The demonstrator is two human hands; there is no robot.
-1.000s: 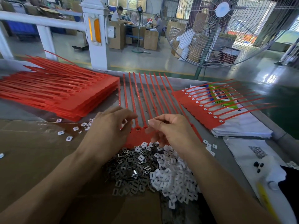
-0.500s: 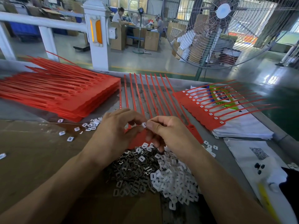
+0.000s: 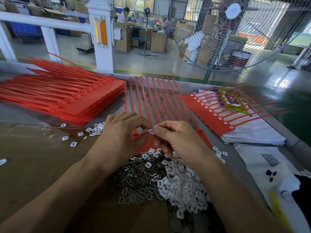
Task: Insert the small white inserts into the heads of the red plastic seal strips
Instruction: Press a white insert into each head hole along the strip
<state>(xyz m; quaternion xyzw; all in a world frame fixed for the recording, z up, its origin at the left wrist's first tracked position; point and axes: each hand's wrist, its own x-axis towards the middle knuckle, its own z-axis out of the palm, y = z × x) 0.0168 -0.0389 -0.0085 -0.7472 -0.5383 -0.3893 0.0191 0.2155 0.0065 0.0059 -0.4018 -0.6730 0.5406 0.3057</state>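
A sheet of joined red seal strips (image 3: 151,101) lies in front of me, tails pointing away, its heads partly hidden under my hands. My left hand (image 3: 117,140) and my right hand (image 3: 178,140) meet above the heads and pinch one small white insert (image 3: 151,131) between their fingertips. One open red head (image 3: 136,135) shows beside my left thumb. Below my hands lies a heap of white inserts (image 3: 183,187) next to a heap of small metal clips (image 3: 138,180).
A tall stack of red strip sheets (image 3: 67,100) lies at the left. A sheet with white inserts in its heads (image 3: 217,113) rests on white bags (image 3: 252,133) at the right. Loose inserts (image 3: 94,130) are scattered on the cardboard. A large fan (image 3: 235,31) stands behind the table.
Both hands have come together over the strip heads. The white insert now sits pinched between the fingertips of both hands; a second ago it was not visible.
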